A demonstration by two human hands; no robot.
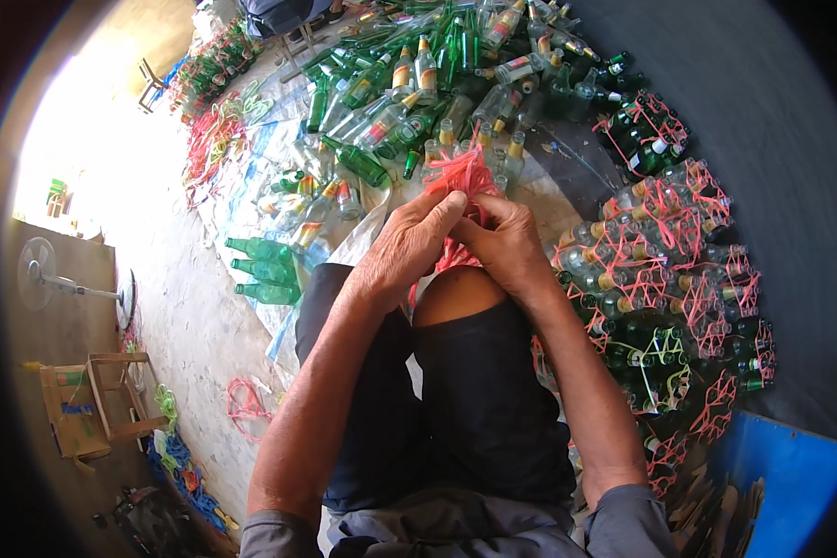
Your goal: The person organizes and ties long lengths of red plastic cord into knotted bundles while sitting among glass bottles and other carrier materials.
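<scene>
Both of my hands meet above my knees on a bunch of pink plastic twine (463,174). My left hand (420,228) grips it from the left, thumb pressed along its edge. My right hand (509,240) pinches it from the right, fingers curled in. Strands stick up past my fingertips and more hang down between the hands toward my knee. Just beyond the twine stand a few clear glass bottles (514,153), partly hidden by it. A green bottle (358,165) lies on its side farther left.
A big heap of loose bottles (451,46) spreads ahead. Bottles tied in pink twine (665,223) are stacked along the right wall, near a blue board (781,474). Three green bottles (268,272) lie at left. A fan (74,279), wooden stool (121,395) and loose twine (246,409) are farther left.
</scene>
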